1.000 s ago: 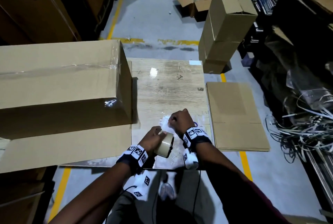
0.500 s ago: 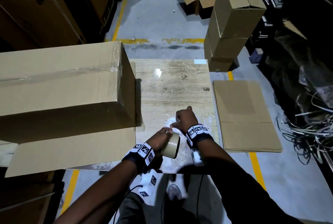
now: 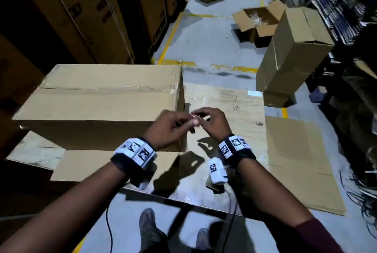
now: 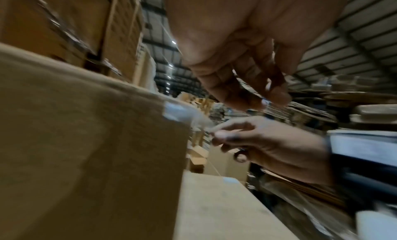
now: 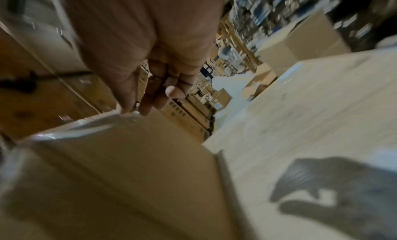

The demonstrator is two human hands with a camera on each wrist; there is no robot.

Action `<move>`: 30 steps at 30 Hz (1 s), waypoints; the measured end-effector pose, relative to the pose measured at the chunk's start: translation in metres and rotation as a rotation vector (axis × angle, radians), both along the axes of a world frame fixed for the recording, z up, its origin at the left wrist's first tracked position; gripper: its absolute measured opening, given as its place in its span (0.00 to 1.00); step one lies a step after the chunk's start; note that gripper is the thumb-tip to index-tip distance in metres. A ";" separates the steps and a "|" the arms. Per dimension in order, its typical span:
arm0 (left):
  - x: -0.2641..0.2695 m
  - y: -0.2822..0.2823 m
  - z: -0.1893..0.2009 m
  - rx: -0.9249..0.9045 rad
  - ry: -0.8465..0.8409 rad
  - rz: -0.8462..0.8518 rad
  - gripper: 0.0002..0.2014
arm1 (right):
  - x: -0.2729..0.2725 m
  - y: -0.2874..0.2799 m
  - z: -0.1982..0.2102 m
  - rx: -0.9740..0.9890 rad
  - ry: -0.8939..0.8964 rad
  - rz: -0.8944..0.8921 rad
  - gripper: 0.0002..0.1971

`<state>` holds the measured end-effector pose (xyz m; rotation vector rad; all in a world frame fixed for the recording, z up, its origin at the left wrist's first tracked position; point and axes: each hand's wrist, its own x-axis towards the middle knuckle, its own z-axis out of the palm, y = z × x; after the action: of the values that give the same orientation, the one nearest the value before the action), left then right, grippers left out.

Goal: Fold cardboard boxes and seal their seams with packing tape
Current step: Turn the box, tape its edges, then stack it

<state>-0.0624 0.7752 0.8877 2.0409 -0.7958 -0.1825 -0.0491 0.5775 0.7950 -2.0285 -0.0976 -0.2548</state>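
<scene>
A large brown cardboard box lies on the wooden table, with clear tape along its top seam. Both hands are raised at its near right corner. My right hand pinches a loose end of clear tape that trails off the corner. In the right wrist view its fingertips sit at the taped edge of the box. My left hand hovers just above with loosely curled fingers and nothing in them. The tape roll lies near the table's front edge, partly hidden by the wrist camera.
A flat cardboard sheet lies under the box, and another hangs off the table's right side. Stacked tall boxes and an open box stand on the floor beyond. Tangled straps lie at the right.
The left hand has let go of the tape roll, which now lies by the front edge. Both hands have risen from the tabletop to the box's near right corner.
</scene>
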 end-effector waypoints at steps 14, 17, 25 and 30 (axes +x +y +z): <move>0.067 0.063 -0.040 0.078 -0.210 0.301 0.16 | -0.018 0.060 0.007 0.318 0.137 0.010 0.04; 0.065 0.062 -0.040 0.114 -0.225 0.234 0.16 | -0.018 0.055 0.014 0.223 0.136 0.064 0.08; 0.064 0.064 -0.041 0.345 -0.384 0.130 0.29 | -0.008 0.066 0.014 -0.077 -0.004 0.014 0.09; 0.065 0.062 -0.048 0.423 -0.501 0.124 0.33 | 0.016 0.043 0.027 -0.483 0.096 0.255 0.08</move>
<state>0.0022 0.8368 0.8392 2.5779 -0.9899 0.2652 -0.0335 0.6206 0.8223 -2.4722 -0.3859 0.0339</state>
